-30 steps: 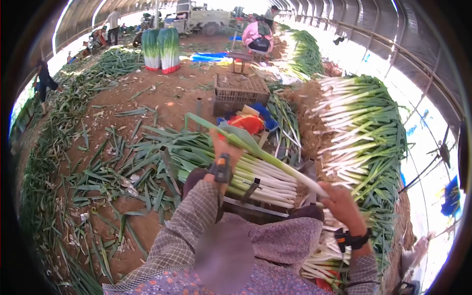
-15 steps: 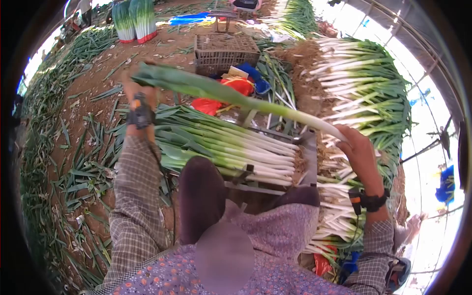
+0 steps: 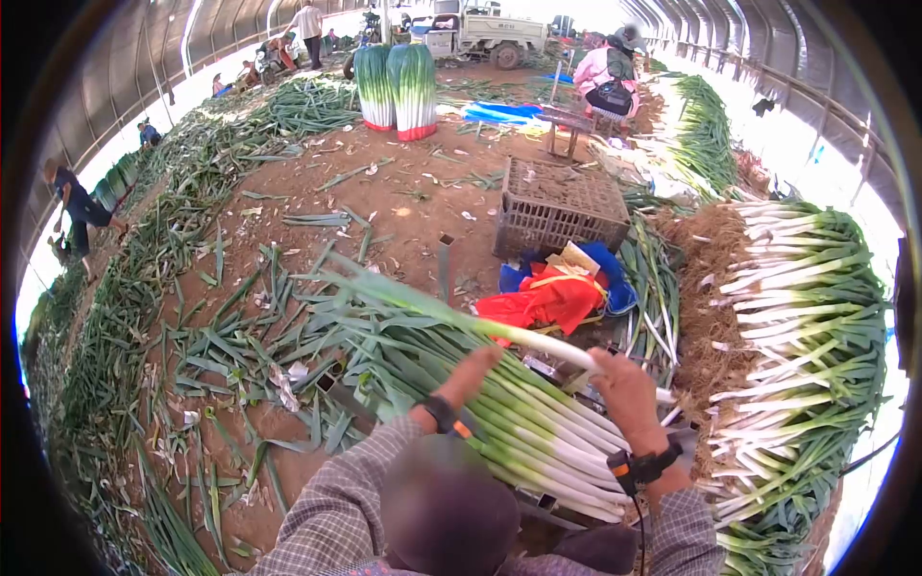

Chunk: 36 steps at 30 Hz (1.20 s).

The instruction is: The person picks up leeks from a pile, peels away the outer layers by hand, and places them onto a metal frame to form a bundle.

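Observation:
My right hand (image 3: 626, 396) is closed on the white lower part of a single leek (image 3: 447, 312), whose green leaves reach up to the left. Below it, my left hand (image 3: 469, 376) rests against the upper side of the leek pile (image 3: 538, 427); its fingers are partly hidden and blurred. The pile lies side by side in a metal frame (image 3: 552, 511), green ends to the left and white ends to the right. Both wrists carry dark bands with orange parts.
A plastic crate (image 3: 562, 206) stands ahead, with red bags (image 3: 552, 300) before it. Many leeks (image 3: 807, 326) lie along the right. Loose leaves (image 3: 125, 326) cover the ground left. Bundled leeks (image 3: 413, 91), a truck (image 3: 495, 36) and a seated person (image 3: 610, 77) are farther back.
The view has tilted up. My left hand has come from the leek's leafy end to the pile. The held leek has lowered toward the pile, with my right hand still on its white part.

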Each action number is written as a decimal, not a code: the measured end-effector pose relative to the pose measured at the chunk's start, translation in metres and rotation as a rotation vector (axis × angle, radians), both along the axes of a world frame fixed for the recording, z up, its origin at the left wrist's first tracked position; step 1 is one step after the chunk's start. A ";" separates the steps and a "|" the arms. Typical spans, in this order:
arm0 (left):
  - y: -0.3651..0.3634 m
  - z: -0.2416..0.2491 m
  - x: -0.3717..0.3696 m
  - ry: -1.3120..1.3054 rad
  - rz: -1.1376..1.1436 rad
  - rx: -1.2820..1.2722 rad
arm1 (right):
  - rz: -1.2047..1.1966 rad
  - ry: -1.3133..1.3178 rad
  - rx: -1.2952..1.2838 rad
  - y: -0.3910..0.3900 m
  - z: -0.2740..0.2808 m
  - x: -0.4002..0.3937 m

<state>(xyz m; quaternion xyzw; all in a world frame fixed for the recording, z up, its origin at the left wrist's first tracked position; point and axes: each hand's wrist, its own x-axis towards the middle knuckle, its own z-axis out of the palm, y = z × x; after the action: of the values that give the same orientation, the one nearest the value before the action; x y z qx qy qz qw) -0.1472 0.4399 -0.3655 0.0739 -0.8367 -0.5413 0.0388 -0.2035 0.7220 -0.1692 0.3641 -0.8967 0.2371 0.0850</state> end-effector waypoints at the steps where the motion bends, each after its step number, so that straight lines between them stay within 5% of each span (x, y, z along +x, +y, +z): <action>1: 0.020 0.006 0.002 0.006 -0.071 -0.015 | 0.003 -0.029 0.004 0.004 -0.012 0.000; 4: 0.055 0.000 -0.004 0.252 -0.041 -0.450 | -0.058 -0.126 0.123 0.021 -0.031 0.000; 7: 0.064 -0.012 -0.037 0.037 -0.235 -0.648 | -0.050 -0.183 0.023 0.040 -0.057 -0.008; 10: 0.070 -0.031 -0.052 0.244 -0.178 -0.741 | -0.060 -0.275 -0.057 0.047 -0.060 -0.009; 14: 0.071 -0.005 -0.052 -0.117 -0.355 -0.695 | -0.081 -0.346 -0.166 0.052 -0.067 -0.012; 17: 0.074 -0.034 -0.041 0.227 -0.245 -0.792 | -0.125 -0.427 -0.229 0.055 -0.073 -0.013; 20: 0.077 -0.047 -0.035 0.300 -0.206 -0.793 | -0.062 -0.382 -0.302 0.064 -0.096 -0.017; 25: 0.080 -0.044 -0.039 0.078 -0.231 -0.875 | 0.012 -0.218 -0.145 0.079 -0.128 -0.023; 26: 0.078 -0.054 -0.037 0.215 -0.222 -0.895 | -0.016 -0.253 -0.074 0.086 -0.143 -0.023; 27: 0.082 -0.054 -0.042 -0.043 -0.230 -0.862 | -0.029 -0.291 -0.076 0.083 -0.146 -0.021; 28: 0.078 -0.059 -0.037 -0.060 -0.208 -0.618 | -0.015 -0.225 -0.082 0.082 -0.166 -0.018; 29: 0.080 -0.057 -0.043 0.059 -0.252 -0.885 | -0.086 -0.286 0.023 0.082 -0.181 -0.010; 34: 0.081 -0.040 -0.038 0.204 -0.228 -0.809 | -0.270 -0.235 0.167 0.077 -0.221 -0.012; 36: 0.075 -0.046 -0.035 0.022 -0.286 -0.838 | -0.290 -0.190 0.299 0.084 -0.218 -0.032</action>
<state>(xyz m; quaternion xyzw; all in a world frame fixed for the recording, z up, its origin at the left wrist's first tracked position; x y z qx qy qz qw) -0.1823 0.5144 -0.4111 -0.0703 -0.9853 -0.1560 -0.0009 -0.2351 0.8061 -0.3874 0.2162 -0.9687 0.1200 -0.0215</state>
